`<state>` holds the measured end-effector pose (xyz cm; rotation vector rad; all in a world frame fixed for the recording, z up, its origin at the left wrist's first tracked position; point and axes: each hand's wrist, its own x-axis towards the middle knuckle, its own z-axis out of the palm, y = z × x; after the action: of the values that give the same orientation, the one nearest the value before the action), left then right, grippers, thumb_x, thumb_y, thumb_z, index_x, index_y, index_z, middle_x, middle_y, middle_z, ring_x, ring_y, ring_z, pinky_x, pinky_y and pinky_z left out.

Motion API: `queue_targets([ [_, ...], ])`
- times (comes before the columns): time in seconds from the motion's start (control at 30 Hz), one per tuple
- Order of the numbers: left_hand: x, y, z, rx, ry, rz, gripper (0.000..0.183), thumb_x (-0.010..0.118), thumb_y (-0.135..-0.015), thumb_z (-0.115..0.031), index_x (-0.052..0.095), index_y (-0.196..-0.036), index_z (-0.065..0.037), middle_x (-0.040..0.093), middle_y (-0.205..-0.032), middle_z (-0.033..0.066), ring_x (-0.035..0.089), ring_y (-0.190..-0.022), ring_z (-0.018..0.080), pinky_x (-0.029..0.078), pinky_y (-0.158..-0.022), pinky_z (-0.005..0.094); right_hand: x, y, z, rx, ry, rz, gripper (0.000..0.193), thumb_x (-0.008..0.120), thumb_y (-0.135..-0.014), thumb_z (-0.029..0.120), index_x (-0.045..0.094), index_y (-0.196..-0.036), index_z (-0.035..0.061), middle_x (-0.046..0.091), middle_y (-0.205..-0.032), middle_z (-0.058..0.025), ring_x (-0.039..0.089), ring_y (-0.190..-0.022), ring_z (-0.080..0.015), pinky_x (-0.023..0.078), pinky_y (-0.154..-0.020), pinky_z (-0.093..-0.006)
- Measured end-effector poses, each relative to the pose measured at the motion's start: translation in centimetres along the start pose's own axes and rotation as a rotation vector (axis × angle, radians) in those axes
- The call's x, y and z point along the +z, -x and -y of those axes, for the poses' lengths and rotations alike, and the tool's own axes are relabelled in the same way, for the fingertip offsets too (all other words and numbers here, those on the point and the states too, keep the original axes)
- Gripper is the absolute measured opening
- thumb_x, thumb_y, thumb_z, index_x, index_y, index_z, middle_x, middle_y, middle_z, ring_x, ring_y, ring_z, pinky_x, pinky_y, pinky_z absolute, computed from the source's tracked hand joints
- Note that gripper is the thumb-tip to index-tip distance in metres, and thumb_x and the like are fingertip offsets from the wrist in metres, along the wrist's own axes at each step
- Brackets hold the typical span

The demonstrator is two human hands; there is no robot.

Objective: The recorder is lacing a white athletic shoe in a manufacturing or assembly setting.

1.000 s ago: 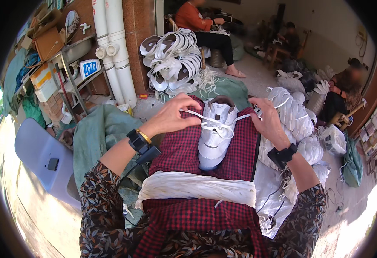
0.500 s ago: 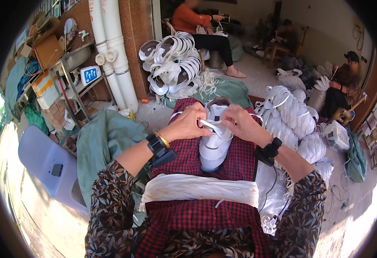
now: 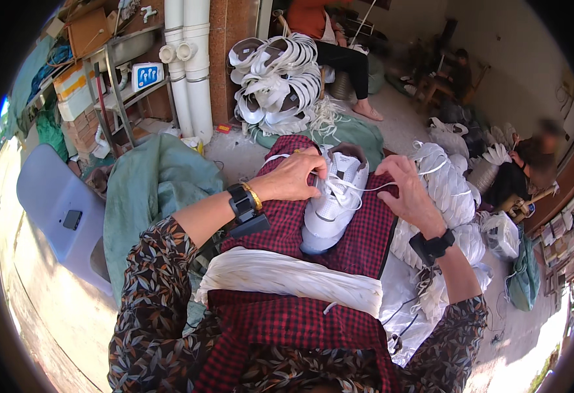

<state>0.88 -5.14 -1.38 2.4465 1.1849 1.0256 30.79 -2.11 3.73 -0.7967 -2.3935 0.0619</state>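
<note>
Right-hand grip [image 3: 410, 191] holding white lace [image 3: 371, 189], left-hand grip [image 3: 291, 178] at white sneaker [image 3: 326, 215], its hold unclear

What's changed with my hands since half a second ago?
Your right hand has moved rightward off the shoe, with a lace running between them. Your left hand is still at the shoe, which still lies on the apron, toe toward you.

Downward view from the head (fisheye)
</note>
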Motion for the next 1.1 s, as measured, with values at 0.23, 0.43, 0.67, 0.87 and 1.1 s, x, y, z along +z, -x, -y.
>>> queue_targets([
  [0.23,0.1,0.4,0.6,0.013,-0.024,-0.004,0.03,0.081,-0.064,-0.006,0.06,-0.086,-0.004,0.057,-0.096,0.0103,0.057,-0.097,0.0297,0.044,-0.087,0.0398,0.4,0.3,6.0,0.001,-0.135,0.451,0.018,0.077,-0.07,0.001,0.066,-0.085,0.0037,0.054,-0.099,-0.0103,0.055,-0.099,-0.0284,0.049,-0.083,-0.0337],
  [0.43,0.6,0.1,0.6,-0.056,-0.03,-0.031,0.026,0.08,-0.066,-0.007,0.062,-0.083,-0.003,0.057,-0.096,0.0114,0.056,-0.095,0.0318,0.045,-0.083,0.0413,-0.2,-0.1,5.0,-0.026,-0.107,0.177,0.028,0.078,-0.069,0.002,0.069,-0.096,0.0049,0.053,-0.095,-0.0079,0.056,-0.082,-0.0204,0.048,-0.068,-0.0282],
  [0.67,0.3,0.5,0.9,0.013,-0.028,-0.019,0.021,0.078,-0.068,-0.007,0.062,-0.081,-0.003,0.057,-0.096,0.0116,0.057,-0.095,0.0312,0.045,-0.082,0.0408,2.6,0.6,4.8,-0.168,-0.126,0.491,0.022,0.077,-0.07,0.004,0.068,-0.09,0.0032,0.053,-0.087,-0.0112,0.058,-0.087,-0.0268,0.049,-0.072,-0.0347],
  [0.87,0.4,0.1,1.0,-0.013,-0.002,-0.064,0.018,0.074,-0.07,-0.007,0.061,-0.081,-0.003,0.059,-0.087,0.0101,0.06,-0.084,0.0282,0.046,-0.079,0.0392,1.3,-0.1,4.4,0.087,-0.162,0.176,0.017,0.077,-0.076,0.005,0.069,-0.09,0.0011,0.054,-0.086,-0.0071,0.052,-0.067,-0.0143,0.044,-0.06,-0.0281],
  [1.1,0.1,-0.1,1.5,0.003,-0.021,-0.125,0.016,0.074,-0.077,-0.01,0.062,-0.084,-0.001,0.065,-0.086,0.0133,0.065,-0.083,0.0279,0.052,-0.074,0.0395,4.0,0.1,3.8,0.222,-0.249,-0.039,0.013,0.073,-0.082,0.004,0.062,-0.085,-0.0018,0.058,-0.077,-0.002,0.055,-0.061,-0.0064,0.043,-0.055,-0.0236],
])
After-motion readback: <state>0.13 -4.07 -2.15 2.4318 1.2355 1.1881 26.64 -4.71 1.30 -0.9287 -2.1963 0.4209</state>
